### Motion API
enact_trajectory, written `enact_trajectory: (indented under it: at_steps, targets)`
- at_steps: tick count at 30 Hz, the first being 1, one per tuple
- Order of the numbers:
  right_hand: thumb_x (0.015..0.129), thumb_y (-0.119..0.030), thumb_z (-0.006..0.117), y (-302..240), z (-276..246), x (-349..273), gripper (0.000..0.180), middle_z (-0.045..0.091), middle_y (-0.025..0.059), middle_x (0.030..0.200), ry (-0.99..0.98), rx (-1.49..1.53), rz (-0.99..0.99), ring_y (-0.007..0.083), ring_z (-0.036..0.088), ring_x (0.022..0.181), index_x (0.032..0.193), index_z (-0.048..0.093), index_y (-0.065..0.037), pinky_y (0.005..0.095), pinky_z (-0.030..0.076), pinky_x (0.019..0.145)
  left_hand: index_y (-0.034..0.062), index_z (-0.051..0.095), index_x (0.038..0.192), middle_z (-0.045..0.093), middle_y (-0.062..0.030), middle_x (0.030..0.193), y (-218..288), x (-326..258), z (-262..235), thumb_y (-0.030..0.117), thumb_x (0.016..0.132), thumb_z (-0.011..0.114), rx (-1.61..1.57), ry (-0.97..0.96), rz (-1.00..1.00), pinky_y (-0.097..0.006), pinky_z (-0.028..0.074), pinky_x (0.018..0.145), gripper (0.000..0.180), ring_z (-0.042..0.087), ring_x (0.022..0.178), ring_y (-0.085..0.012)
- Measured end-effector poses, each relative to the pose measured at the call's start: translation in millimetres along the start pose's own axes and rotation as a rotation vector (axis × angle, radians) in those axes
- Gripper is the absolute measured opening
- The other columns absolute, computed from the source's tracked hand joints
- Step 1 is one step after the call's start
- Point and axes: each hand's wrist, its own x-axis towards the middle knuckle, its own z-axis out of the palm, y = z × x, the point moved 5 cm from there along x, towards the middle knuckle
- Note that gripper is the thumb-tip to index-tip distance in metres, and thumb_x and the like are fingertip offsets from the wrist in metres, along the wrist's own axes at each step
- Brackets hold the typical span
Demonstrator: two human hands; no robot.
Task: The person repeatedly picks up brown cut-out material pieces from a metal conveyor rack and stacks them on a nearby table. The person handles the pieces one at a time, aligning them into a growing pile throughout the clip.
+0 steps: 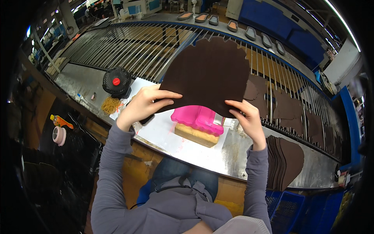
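Both hands are holding up a big dark brown cut piece (206,74) w/ a scalloped top edge, lifted above the desk (183,150) approx. in the middle of the view. Left hand (142,105) is gripping its lower left edge, fingers (165,95) pressed together across the front face, thumb side hidden behind the piece. Right hand (247,119) is pinching the lower right corner, fingers (235,104) curled over the edge.

Directly under the piece, a pink plastic mould (198,119) is sitting on a tan block (194,135), both resting on the metal desk. A small black fan (117,82) w/ a red hub is standing to the left, a heap of yellow rubber bands (111,105) just beside it. A stack of similar brown pieces (286,162) is lying on the desk by the right forearm. More brown pieces (286,105) are lying on the rod conveyor (128,48) beyond, and shoe soles (232,25) are lining the far ledge. An orange-topped bottle (60,122) and a tape roll (59,135) are sitting low at far left.
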Motion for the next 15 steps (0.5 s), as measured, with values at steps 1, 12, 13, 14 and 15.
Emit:
enact_trajectory:
  at_steps: [1,12,13,14,15]
  targets:
    - [0.079,0.006,0.068,8.9,7.8,0.3,0.036,0.067,0.0073,0.085,-0.03,0.001,0.02,0.0171,0.061,0.076,0.113,0.072,-0.006,0.0288,0.048,0.068,0.0044,0.073,0.11,0.071,-0.0134,0.099,-7.1,-1.6,-3.5,0.001,0.082,0.07,-0.001,-0.01,-0.008,-0.032,0.053,0.076,0.028,0.07,0.086,-0.0249]
    - [0.081,0.007,0.067,44.1,44.6,-7.9,0.037,0.071,0.0096,0.098,-0.106,-0.059,0.083,0.0184,0.064,0.078,0.115,0.072,-0.007,0.0293,0.05,0.07,0.0046,0.076,0.103,0.073,-0.0094,0.091,-35.0,-0.7,-20.8,-0.002,0.077,0.073,0.195,-0.072,-0.056,-0.029,0.053,0.069,0.026,0.07,0.078,-0.0198]
    - [0.081,0.007,0.067,46.2,44.6,-9.5,0.037,0.072,0.0098,0.098,-0.099,-0.065,0.088,0.0184,0.064,0.078,0.115,0.072,-0.007,0.0294,0.05,0.07,0.0046,0.075,0.103,0.073,-0.0095,0.091,-38.2,-1.0,-19.0,-0.002,0.077,0.073,0.177,-0.067,-0.04,-0.029,0.054,0.069,0.026,0.07,0.078,-0.0199]
    - [0.081,0.007,0.068,47.8,44.3,-11.3,0.036,0.072,0.01,0.098,-0.094,-0.071,0.093,0.0184,0.064,0.078,0.114,0.072,-0.007,0.0295,0.05,0.07,0.0046,0.075,0.103,0.073,-0.0096,0.09,-39.4,-1.5,-17.7,-0.002,0.077,0.073,0.158,-0.061,-0.027,-0.03,0.054,0.069,0.027,0.07,0.078,-0.02]
    - [0.081,0.006,0.068,47.5,42.8,-12.5,0.036,0.072,0.0098,0.098,-0.075,-0.04,0.086,0.0183,0.064,0.078,0.113,0.073,-0.007,0.0293,0.05,0.07,0.0045,0.075,0.103,0.073,-0.0097,0.09,-38.3,-0.8,-16.0,-0.002,0.078,0.073,0.124,-0.053,-0.001,-0.03,0.054,0.069,0.026,0.07,0.079,-0.0201]
